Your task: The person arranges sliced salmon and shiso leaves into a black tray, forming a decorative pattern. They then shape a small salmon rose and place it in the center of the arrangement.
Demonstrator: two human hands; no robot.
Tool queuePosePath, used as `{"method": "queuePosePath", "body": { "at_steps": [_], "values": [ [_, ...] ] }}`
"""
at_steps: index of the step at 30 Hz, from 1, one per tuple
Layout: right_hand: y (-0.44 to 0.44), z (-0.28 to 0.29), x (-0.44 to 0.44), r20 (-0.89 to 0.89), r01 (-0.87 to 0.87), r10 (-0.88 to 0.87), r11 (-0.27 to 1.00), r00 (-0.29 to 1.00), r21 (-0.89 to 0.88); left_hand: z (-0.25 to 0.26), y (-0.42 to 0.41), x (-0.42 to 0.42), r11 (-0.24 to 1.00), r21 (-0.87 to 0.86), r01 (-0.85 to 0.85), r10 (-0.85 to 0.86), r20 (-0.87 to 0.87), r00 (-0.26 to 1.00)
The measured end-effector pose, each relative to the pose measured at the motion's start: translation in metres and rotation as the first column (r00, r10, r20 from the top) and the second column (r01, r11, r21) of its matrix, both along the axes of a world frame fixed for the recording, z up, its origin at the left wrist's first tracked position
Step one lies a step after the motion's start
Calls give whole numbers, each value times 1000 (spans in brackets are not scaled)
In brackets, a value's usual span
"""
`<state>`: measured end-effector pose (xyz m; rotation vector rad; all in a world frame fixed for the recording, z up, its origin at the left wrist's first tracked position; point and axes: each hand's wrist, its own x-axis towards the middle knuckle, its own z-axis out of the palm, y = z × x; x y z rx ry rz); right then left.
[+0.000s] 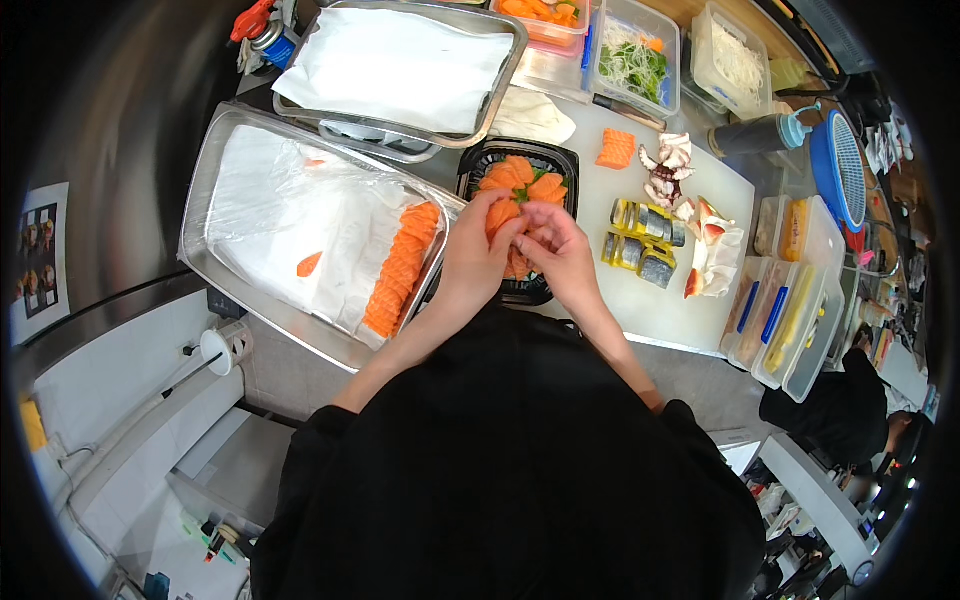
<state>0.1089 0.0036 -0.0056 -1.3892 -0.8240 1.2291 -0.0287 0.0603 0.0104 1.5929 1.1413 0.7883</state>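
Over a black plastic takeaway tray point(572, 166) with orange salmon slices point(508, 174) and green leaves, both of my hands meet. My left hand point(480, 244) has its fingers curled at a salmon slice in the tray; its grip on it cannot be made out. My right hand point(555, 234) is bent in beside it, fingertips close to the left ones, and what lies between them is hidden. To the left, a metal tray point(281, 345) lined with white paper holds a row of sliced salmon point(403, 268) and one loose slice point(309, 264).
The white cutting board point(600, 315) bears a salmon block point(616, 148), octopus pieces point(666, 176), silver-skinned fish slices with yellow roe-like layers point(641, 255) and pale shellfish pieces point(712, 259). A knife point(628, 112) lies behind. A paper-lined tray point(405, 67) and a co-worker point(832, 412) are farther off.
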Motion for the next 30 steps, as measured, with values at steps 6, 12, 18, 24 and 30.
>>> {"method": "queuePosePath", "body": {
  "at_steps": [6, 12, 18, 24, 30],
  "values": [
    [22, -9, 45, -15, -71, 70, 996, 997, -48, -12, 29, 38, 995, -82, 64, -67, -29, 997],
    [67, -20, 97, 255, -15, 36, 997, 966, -82, -33, 77, 48, 951, 121, 283, -235, -307, 922],
    [79, -26, 104, 328, -150, 227, 958, 917, -243, -35, 90, 59, 866, 61, 496, -354, -626, 695],
    [92, -44, 90, 261, -216, 279, 945, 924, -247, -46, 87, 62, 856, 192, 481, -216, -712, 668],
    [95, -40, 87, 590, -144, 213, 976, 779, -162, -52, 85, 63, 810, 311, 496, -155, -703, 694]
  ]
}}
